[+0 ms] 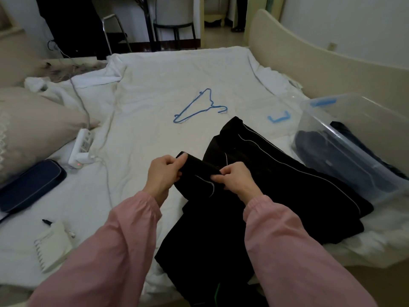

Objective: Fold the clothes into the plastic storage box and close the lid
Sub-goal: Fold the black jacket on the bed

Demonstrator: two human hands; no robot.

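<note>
Blue hanger (200, 107), power strip (82, 144), pillow (33, 127) on bed.

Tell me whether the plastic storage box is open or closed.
Open: the storage box has no lid on; dark clothes lie inside it.

White bed (155, 80) — chair (174, 12) behind, dim rm.

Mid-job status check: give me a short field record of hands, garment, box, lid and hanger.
left hand: pinches garment's edge
right hand: pinches the same edge, close beside the left
garment: black with white piping, spread on the bed, not yet folded
box: clear plastic, right of garment, open, dark clothes inside
lid: off, seemingly lying flat on the bed beside the box
hanger: blue, bare, on the bed beyond the garment
</note>
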